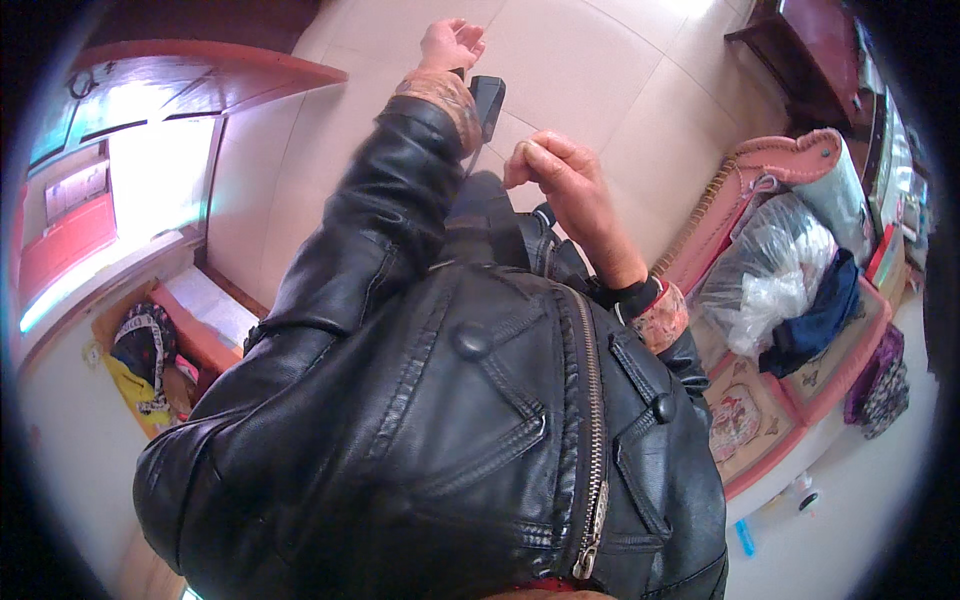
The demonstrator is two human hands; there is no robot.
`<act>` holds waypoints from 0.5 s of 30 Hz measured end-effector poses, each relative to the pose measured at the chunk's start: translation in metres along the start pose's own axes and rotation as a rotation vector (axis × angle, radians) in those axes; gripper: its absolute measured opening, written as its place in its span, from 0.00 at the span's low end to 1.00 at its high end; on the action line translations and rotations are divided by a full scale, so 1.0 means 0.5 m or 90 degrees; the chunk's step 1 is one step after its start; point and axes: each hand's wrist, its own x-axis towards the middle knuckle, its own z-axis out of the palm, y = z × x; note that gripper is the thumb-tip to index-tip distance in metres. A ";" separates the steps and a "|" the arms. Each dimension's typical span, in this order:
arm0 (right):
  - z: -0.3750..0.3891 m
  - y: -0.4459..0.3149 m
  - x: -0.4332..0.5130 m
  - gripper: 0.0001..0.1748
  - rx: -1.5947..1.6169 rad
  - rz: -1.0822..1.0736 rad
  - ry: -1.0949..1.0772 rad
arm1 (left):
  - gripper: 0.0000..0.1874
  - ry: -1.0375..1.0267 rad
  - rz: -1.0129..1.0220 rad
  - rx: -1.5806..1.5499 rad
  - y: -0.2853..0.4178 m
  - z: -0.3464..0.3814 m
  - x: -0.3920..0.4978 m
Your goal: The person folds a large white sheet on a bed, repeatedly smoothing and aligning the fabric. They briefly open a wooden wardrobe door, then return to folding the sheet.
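My left hand is stretched forward over the tiled floor, palm partly up, fingers loosely curled and apart, holding nothing visible. At its wrist, beside a floral cuff, hangs a black box-shaped device with a cable. My right hand is nearer my body, its thumb pressed against the curled fingers. No object shows in that grip. A black band circles the right wrist above another floral cuff. Both arms wear the sleeves of a black leather jacket, and its metal zip runs up my chest.
On the right, a pink-trimmed sofa bears a clear plastic bag and a navy cloth. Dark red wooden furniture stands beyond it. To the left are a reddish door and an open compartment holding clothes.
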 end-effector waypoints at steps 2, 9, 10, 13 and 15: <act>-0.026 -0.002 0.038 0.12 -0.002 0.018 -0.023 | 0.15 0.013 -0.010 -0.024 0.017 0.008 0.043; -0.090 -0.045 0.252 0.14 -0.036 0.061 -0.043 | 0.14 0.035 -0.052 -0.109 0.098 0.103 0.223; -0.094 -0.056 0.284 0.14 -0.036 0.069 -0.033 | 0.14 0.027 -0.047 -0.104 0.117 0.122 0.245; -0.102 -0.095 0.380 0.14 -0.041 0.081 -0.026 | 0.13 0.006 -0.042 -0.106 0.183 0.188 0.305; -0.110 -0.119 0.440 0.13 -0.015 0.097 -0.016 | 0.13 -0.023 -0.044 -0.112 0.220 0.226 0.333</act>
